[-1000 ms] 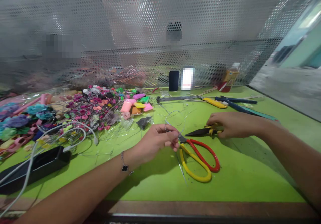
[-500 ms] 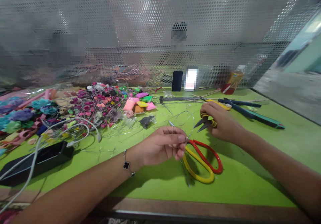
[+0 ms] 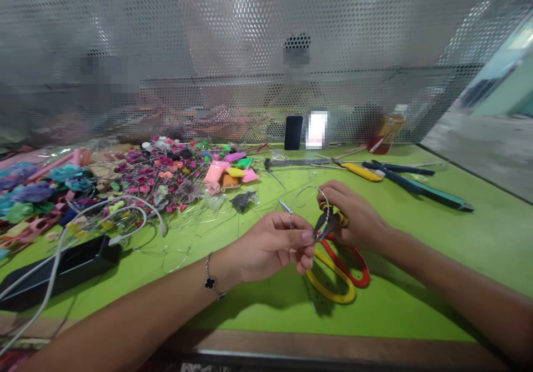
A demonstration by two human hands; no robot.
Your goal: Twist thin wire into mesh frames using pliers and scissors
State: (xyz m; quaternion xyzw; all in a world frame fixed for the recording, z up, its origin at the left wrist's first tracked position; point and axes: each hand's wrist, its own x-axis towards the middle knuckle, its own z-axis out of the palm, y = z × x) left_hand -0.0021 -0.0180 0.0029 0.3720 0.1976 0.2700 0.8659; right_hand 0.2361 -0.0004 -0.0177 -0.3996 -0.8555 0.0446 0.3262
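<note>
My left hand (image 3: 277, 245) pinches a thin silver wire (image 3: 306, 193) that curls up in a loop above my fingers. My right hand (image 3: 353, 219) grips small black snips with yellow handles (image 3: 328, 222), their tips right at the wire beside my left fingertips. Both hands hover just above the green table (image 3: 416, 288). Under them lie large scissors with one red and one yellow handle (image 3: 339, 275).
A heap of small coloured flowers on wires (image 3: 158, 175) and clay blocks (image 3: 229, 173) lies to the left. A black box with a white cable (image 3: 62, 266) sits front left. Pliers and long tools (image 3: 395, 175), two phones (image 3: 306, 132) and a bottle (image 3: 385, 133) stand by the perforated screen.
My right hand lifted the yellow-handled snips off the table and brought them left to the wire. My left hand rose slightly with the wire, off the big scissors.
</note>
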